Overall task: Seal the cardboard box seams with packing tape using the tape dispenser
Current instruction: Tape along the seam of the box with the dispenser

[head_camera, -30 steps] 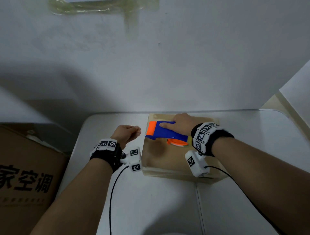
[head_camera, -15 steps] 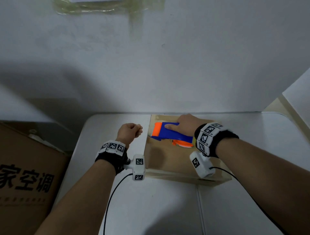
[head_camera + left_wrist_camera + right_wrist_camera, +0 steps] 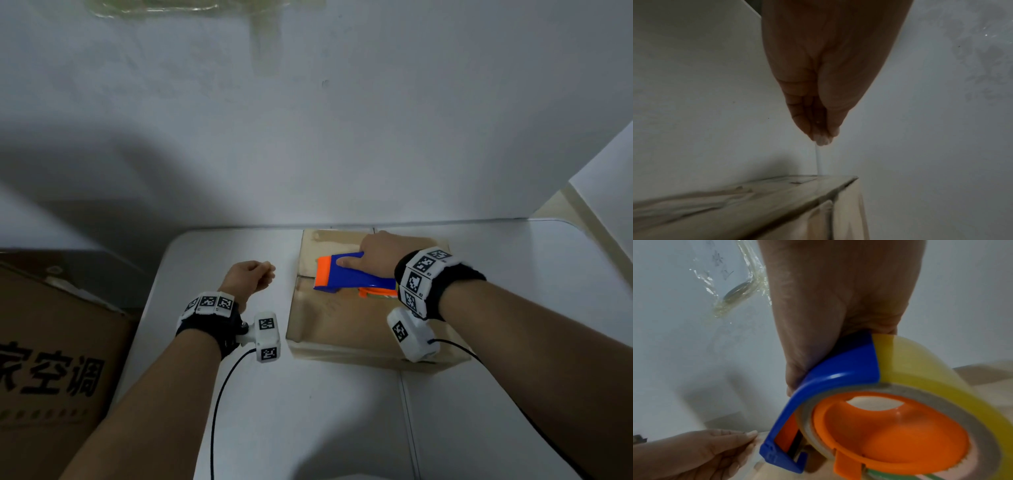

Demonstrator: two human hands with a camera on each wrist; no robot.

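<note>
A tan cardboard box lies on the white table, its top glossy with tape and crossed by a seam. My right hand grips a blue and orange tape dispenser and holds it down on the box top along that seam, forefinger laid on the blue body. The right wrist view shows the dispenser with its yellowish tape roll on an orange hub. My left hand hovers left of the box, apart from it, fingers loosely curled and holding nothing that I can see.
A large brown carton with black printed characters stands left of the table. A white wall rises right behind the table, with old tape scraps stuck high on it. Wrist-camera cables trail across the table's near part.
The dispenser has slid right along the box top, away from the left edge. My left hand has drawn back a little to the left of the box.
</note>
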